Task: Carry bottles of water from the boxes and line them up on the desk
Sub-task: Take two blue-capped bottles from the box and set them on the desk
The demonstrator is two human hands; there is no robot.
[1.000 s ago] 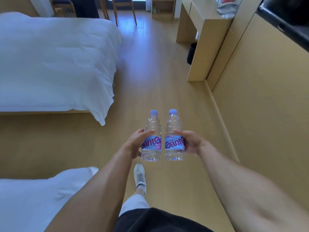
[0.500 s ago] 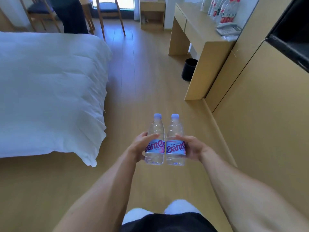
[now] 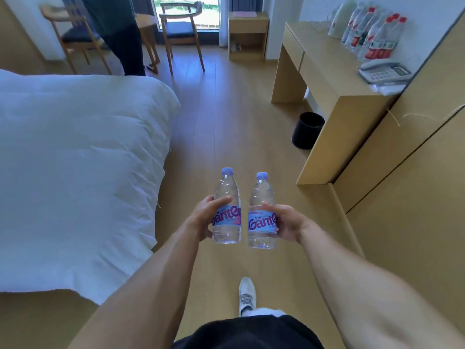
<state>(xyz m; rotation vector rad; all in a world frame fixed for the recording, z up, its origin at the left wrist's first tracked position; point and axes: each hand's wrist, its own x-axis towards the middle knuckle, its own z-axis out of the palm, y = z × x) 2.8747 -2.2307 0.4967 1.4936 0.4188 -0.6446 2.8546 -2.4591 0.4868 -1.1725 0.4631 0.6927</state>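
Observation:
I hold two clear water bottles with lilac caps and blue-pink labels upright in front of me, above the wooden floor. My left hand [image 3: 201, 217] grips the left bottle [image 3: 226, 190] around its label. My right hand [image 3: 286, 222] grips the right bottle [image 3: 261, 195] the same way. A small gap separates the two bottles. The wooden desk [image 3: 334, 81] stands ahead on the right against the wall. Several red-capped water bottles [image 3: 372, 36] stand in a row at its far side.
A white bed [image 3: 75, 159] fills the left side, leaving a floor aisle between it and the desk. A black bin [image 3: 307, 129] sits under the desk. A grey telephone [image 3: 382, 71] and a white kettle [image 3: 339, 21] rest on the desk. Two chairs [image 3: 181, 31], a nightstand [image 3: 247, 34] and a standing person [image 3: 120, 34] are at the far end.
I have walked forward along the aisle; the desk and its bottles have come nearer and fuller into view. The two bottles in my hands have drawn slightly apart.

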